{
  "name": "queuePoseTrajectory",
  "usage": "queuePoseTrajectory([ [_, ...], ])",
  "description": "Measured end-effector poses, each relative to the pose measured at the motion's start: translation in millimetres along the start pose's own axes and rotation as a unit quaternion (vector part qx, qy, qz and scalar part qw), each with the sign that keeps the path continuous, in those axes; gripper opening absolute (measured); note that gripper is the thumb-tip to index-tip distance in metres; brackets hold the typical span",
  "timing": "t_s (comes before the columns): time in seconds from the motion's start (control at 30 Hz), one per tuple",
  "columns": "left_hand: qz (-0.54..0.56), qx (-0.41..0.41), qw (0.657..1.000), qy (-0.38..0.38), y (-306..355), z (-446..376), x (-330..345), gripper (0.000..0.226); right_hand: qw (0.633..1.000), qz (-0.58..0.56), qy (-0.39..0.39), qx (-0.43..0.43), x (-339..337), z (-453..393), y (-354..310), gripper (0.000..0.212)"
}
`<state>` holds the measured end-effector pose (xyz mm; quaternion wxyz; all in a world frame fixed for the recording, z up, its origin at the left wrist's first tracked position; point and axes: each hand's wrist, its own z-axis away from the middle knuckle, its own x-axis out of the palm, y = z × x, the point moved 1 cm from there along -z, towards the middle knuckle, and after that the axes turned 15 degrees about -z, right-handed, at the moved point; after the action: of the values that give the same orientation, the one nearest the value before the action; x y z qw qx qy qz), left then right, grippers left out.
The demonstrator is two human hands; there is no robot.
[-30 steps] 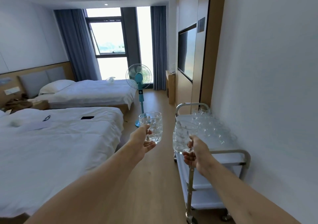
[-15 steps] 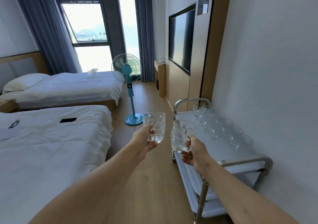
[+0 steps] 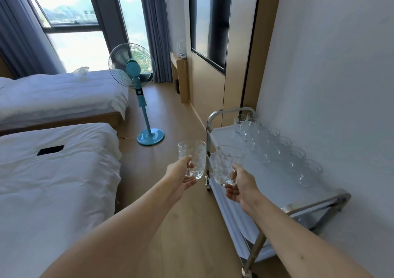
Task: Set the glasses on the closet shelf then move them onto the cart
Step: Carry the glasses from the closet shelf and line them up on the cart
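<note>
both arms out in front, one glass per hand. left hand (image 3: 180, 176) grips the left glass (image 3: 192, 159) low on its body, fingers (image 3: 187, 182) curled round the base, thumb on the near side. glass is upright, long axis vertical, mouth up, held in the air over the wood floor (image 3: 149, 171) just left of the cart (image 3: 275, 184). right hand (image 3: 241, 185) grips the right glass (image 3: 226, 164), fingers curled round its lower part; cannot tell if there is a handle in the grip. this glass leans, mouth tipped up and slightly toward the left, long axis a bit off vertical. it hangs over the near-left edge of the cart's top shelf, not touching it. the two glasses are just beside each other, apart, with the cart's steel upright showing between them.

cart: steel frame, white shelves, parked against the white wall (image 3: 330, 85) on the right. a row of clear glasses (image 3: 277, 147) stands along the wall side of the top shelf, mouths up, running from far end to near end; exact count is hard to tell, they blur together.

rest: two beds with white covers on the left, a dark phone (image 3: 50, 150) lying flat on the near bed (image 3: 53, 181). teal standing fan (image 3: 136, 90) on the floor between the far bed and the cart. tv (image 3: 209, 21) on the wood panel wall, window with grey curtains behind.
</note>
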<state>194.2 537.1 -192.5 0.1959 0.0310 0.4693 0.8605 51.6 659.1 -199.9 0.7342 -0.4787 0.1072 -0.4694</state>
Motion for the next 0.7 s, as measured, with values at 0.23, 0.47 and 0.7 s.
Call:
queuePoseTrajectory([
  [0.23,-0.017,-0.016,1.0,-0.006,19.3,-57.3,42.3,0.028,1.0,-0.014,0.015,0.014,0.2,-81.3,-2.8,0.033],
  [0.47,-0.037,-0.059,0.997,-0.021,29.4,-117.8,96.6,0.026,0.998,-0.025,0.053,0.035,-20.9,-157.3,-3.6,0.038],
  [0.7,-0.065,-0.113,0.99,-0.048,17.2,-165.7,150.2,0.025,0.991,-0.048,0.108,0.069,-53.9,-209.5,3.9,0.035],
])
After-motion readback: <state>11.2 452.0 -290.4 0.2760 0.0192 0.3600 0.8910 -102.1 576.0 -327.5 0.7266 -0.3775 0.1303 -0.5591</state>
